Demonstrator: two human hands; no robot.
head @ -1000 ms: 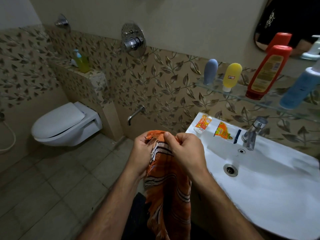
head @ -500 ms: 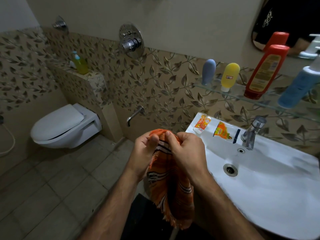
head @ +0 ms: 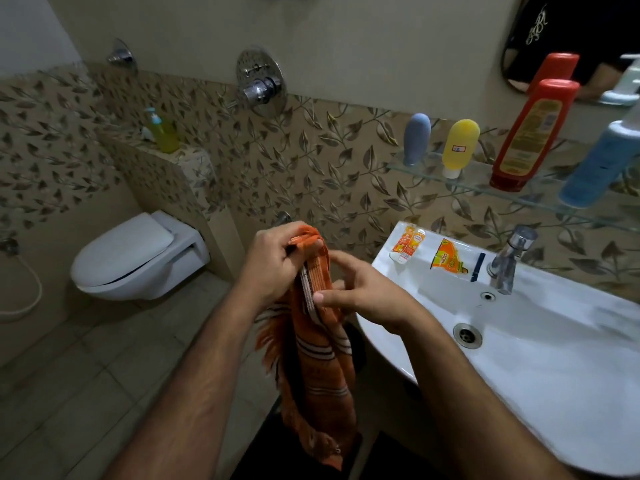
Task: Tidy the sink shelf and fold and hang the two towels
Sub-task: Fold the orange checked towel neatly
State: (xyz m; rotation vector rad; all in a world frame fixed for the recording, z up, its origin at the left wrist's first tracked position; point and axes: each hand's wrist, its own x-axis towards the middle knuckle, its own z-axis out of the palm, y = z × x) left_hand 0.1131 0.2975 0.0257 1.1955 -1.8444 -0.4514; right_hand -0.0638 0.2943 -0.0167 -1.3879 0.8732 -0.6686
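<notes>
An orange towel with white and dark stripes and a fringed edge hangs in front of me, left of the sink. My left hand grips its bunched top end. My right hand sits lower on the towel, thumb in front and fingers behind, pinching the folded cloth. The glass shelf above the sink carries a grey tube, a yellow tube, a red bottle and a blue bottle. Only one towel is in view.
The white sink with a chrome tap is at the right; two orange sachets and an orange packet lie on its rim. A wall-hung toilet is at the left. A yellow soap bottle stands on the ledge.
My right hand has let go of the towel's top and slid down to pinch it lower. My left hand keeps the top end and has lifted it slightly.
</notes>
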